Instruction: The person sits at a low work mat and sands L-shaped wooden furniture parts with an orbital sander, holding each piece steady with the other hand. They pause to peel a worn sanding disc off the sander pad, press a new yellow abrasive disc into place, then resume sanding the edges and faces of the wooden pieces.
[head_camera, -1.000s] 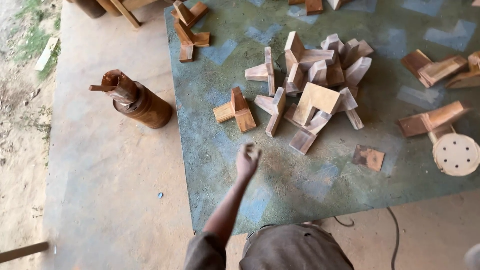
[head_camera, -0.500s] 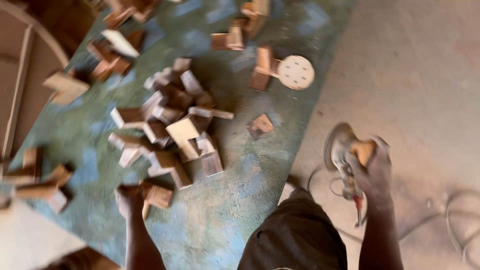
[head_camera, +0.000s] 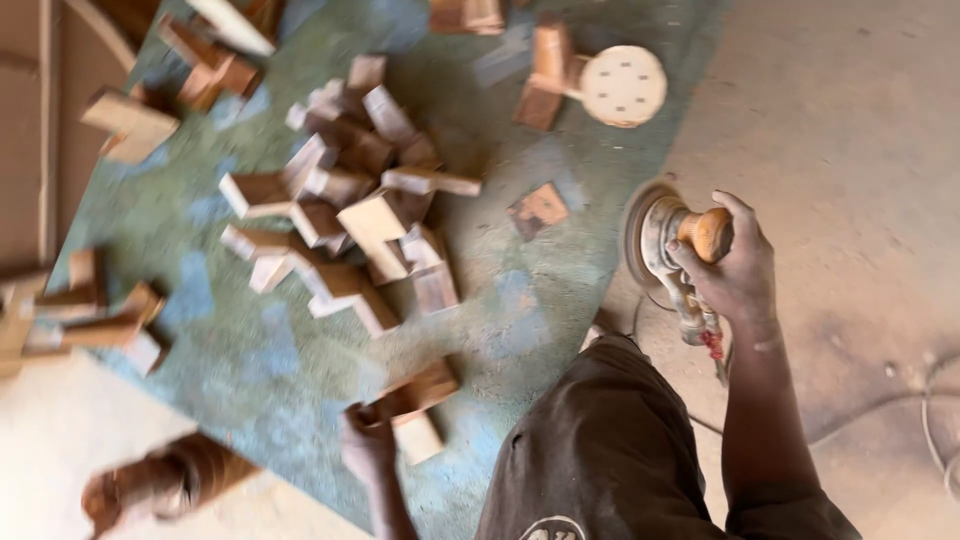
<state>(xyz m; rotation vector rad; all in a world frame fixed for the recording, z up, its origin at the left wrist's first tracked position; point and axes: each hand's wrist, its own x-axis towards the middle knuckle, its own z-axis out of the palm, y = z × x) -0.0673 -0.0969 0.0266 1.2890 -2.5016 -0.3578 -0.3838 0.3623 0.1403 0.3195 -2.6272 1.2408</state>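
Sander (head_camera: 665, 235) lifted (tilted) in right hand (head_camera: 735, 270) | left hand (head_camera: 368, 445) on wood block (head_camera: 415, 392)

A heap of blocks (head_camera: 345, 215) lay mid-mat (head_camera: 250, 390). The left hand (head_camera: 368, 445) touched a block (head_camera: 415, 395) at the mat's near edge. Right of the mat, over the floor (head_camera: 860, 130), the right hand (head_camera: 735, 265) held a sander (head_camera: 665, 235). A disc (head_camera: 623, 85) lay behind it.
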